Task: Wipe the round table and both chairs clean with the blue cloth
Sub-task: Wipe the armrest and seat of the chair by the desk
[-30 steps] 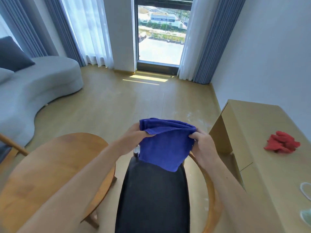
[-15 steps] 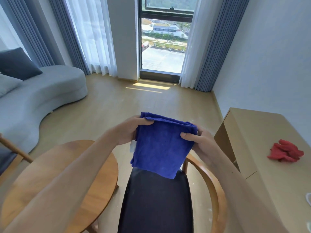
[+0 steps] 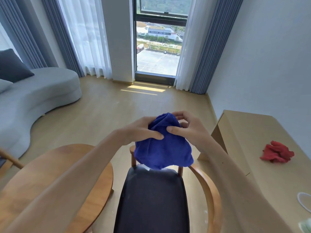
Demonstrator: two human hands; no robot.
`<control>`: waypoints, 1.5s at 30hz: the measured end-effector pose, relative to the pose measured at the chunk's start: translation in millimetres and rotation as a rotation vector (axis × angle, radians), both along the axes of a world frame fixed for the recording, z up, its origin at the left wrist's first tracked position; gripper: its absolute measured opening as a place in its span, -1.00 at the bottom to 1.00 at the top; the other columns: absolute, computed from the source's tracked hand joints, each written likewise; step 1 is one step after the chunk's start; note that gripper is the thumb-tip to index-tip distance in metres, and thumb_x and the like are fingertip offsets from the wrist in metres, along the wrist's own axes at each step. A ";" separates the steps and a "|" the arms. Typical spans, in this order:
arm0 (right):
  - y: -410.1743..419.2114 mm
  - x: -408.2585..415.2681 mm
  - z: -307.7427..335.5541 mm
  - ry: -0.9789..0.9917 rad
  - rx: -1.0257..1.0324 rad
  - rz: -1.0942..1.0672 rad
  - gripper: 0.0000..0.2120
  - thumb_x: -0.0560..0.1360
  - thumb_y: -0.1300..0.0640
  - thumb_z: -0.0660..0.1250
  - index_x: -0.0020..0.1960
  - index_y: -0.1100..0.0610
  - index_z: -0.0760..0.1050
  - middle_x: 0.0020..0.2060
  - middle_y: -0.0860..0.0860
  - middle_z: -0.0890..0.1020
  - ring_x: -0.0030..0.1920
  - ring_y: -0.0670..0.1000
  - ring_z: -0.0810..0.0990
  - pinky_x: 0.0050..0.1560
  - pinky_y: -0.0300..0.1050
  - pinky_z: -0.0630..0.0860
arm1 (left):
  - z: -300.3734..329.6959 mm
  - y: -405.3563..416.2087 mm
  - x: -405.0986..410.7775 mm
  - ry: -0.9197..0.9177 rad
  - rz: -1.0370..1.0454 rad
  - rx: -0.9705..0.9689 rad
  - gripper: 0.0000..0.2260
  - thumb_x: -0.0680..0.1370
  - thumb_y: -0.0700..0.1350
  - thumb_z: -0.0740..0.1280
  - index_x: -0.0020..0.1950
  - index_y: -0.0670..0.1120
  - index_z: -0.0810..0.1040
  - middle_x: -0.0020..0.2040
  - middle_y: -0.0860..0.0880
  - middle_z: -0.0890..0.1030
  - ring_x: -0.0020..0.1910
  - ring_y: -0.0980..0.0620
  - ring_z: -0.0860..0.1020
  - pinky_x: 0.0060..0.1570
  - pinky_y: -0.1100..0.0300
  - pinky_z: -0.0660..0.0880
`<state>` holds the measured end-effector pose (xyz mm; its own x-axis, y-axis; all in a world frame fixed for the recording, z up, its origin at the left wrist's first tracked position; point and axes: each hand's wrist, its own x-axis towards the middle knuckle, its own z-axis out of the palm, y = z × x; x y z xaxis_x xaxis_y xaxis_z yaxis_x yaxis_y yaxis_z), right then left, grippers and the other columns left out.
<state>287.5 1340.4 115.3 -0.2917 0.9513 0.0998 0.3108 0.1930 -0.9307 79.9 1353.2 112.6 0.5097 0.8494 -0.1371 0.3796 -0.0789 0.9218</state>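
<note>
The blue cloth [image 3: 162, 148] is bunched between both hands and hangs in the air above the far end of a chair. My left hand [image 3: 143, 130] pinches its left side. My right hand [image 3: 186, 127] grips its top and right side. Below is the chair with a black padded seat [image 3: 151, 199] and a curved wooden arm [image 3: 212, 195]. The round wooden table [image 3: 80, 175] stands to the left, partly behind my left forearm. A wooden piece of a second chair [image 3: 10, 159] shows at the far left edge.
A light wooden desk [image 3: 262, 148] stands on the right with a red cloth [image 3: 276, 153] on it. A grey curved sofa [image 3: 38, 96] with a dark cushion fills the left. Wooden floor runs to a window with curtains ahead.
My hands have come together and gathered the flat-held cloth into a bunch. The view has tilted up, showing more of the window.
</note>
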 end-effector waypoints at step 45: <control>-12.4 36.7 -94.2 -0.447 0.345 0.008 -0.58 0.61 0.34 0.08 0.40 0.05 0.35 0.33 -0.01 0.44 0.23 0.00 0.48 0.21 -0.07 0.49 | -49.6 2.7 -35.7 0.108 0.246 0.152 -0.72 0.49 -0.18 0.37 -0.03 0.22 0.45 -0.18 0.21 0.62 -0.21 0.24 0.57 -0.32 0.39 0.47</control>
